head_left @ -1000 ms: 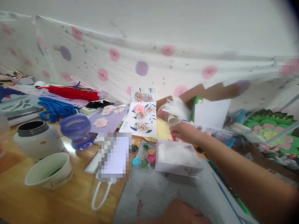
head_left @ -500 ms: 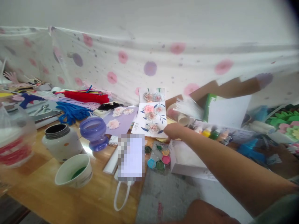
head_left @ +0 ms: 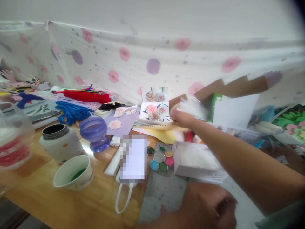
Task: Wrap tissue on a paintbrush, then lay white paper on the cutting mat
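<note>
At the back of the table, my right hand (head_left: 182,118) is closed on the right edge of a white sheet decorated with pink flowers and dark blue leaves (head_left: 154,112). The sheet's lower part is bent up, and yellowish paper (head_left: 164,135) shows below it. My left hand (head_left: 211,203) is curled above the grey mat (head_left: 154,190), low in the view, and blurred. What its fingers hold, if anything, is hidden. Close by are a white box (head_left: 200,175) and a palette with coloured hexagonal wells (head_left: 162,166).
A phone with a white cable (head_left: 133,159) lies left of the mat. Further left stand a paper cup with green liquid (head_left: 73,173), a white jar (head_left: 60,146) and a purple plastic cup (head_left: 94,135). Blue (head_left: 72,113) and red (head_left: 87,95) craft stems lie behind.
My right hand has moved up and back with the sheet, whose lower part now bends upward, exposing yellowish paper. My left hand has come further into view at the bottom.
</note>
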The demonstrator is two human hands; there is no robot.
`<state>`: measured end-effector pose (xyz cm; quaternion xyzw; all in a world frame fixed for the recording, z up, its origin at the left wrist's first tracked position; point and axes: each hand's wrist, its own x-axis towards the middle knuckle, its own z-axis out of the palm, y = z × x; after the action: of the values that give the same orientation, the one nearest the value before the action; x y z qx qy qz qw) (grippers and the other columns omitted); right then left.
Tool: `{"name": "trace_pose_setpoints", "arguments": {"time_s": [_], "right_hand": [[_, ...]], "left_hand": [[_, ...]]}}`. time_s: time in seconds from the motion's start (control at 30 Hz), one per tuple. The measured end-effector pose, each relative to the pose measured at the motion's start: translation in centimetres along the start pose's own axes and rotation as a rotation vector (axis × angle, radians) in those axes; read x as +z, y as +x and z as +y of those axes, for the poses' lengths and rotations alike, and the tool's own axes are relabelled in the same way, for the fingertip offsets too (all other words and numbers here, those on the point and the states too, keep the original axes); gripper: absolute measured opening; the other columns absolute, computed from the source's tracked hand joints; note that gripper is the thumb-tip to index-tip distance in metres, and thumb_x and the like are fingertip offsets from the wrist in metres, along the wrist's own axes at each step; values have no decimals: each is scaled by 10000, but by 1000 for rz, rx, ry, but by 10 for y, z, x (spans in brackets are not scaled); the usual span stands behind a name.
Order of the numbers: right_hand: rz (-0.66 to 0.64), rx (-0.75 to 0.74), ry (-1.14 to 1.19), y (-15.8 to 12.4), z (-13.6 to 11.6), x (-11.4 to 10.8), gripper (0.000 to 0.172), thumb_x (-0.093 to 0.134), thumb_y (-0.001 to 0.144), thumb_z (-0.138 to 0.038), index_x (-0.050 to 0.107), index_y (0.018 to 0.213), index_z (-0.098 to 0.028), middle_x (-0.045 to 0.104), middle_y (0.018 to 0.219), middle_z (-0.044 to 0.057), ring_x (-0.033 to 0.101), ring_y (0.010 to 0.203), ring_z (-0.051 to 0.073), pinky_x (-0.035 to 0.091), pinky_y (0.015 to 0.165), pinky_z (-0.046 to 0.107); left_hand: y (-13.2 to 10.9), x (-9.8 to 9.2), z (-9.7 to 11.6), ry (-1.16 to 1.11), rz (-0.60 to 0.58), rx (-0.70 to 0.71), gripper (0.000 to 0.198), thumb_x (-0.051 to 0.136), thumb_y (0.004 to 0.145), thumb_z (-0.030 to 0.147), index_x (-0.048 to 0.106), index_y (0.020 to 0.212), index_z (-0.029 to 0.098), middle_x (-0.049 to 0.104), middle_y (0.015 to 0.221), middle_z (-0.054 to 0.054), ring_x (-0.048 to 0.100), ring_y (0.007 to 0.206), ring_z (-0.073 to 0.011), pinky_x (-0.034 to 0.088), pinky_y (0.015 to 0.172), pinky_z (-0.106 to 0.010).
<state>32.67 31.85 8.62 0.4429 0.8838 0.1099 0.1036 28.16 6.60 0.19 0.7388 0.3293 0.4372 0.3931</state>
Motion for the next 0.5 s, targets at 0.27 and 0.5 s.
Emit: {"name": "trace_pose_setpoints", "arguments": {"time_s": [0.27, 0.5], "right_hand": [[87, 166, 94, -11, -1, 8, 307, 561, 929, -331, 570, 1193, -175, 587, 1211, 88, 609, 1012, 209, 524, 852, 418], [130, 384, 221, -22, -16, 8, 314, 561, 929, -336, 566, 1194, -167, 598, 1184, 85, 619, 983, 203, 535, 827, 408]], "left_hand": [[27, -34, -4, -467, 645, -309, 115, 527, 825, 185, 580, 926, 177, 655, 928, -79, 647, 860, -202, 504, 773, -313], [45, -53, -2, -646, 871, -222, 368, 580, 854, 226, 496, 1212, 215, 504, 1370, -116, 554, 1191, -227, 426, 991, -335]]}}
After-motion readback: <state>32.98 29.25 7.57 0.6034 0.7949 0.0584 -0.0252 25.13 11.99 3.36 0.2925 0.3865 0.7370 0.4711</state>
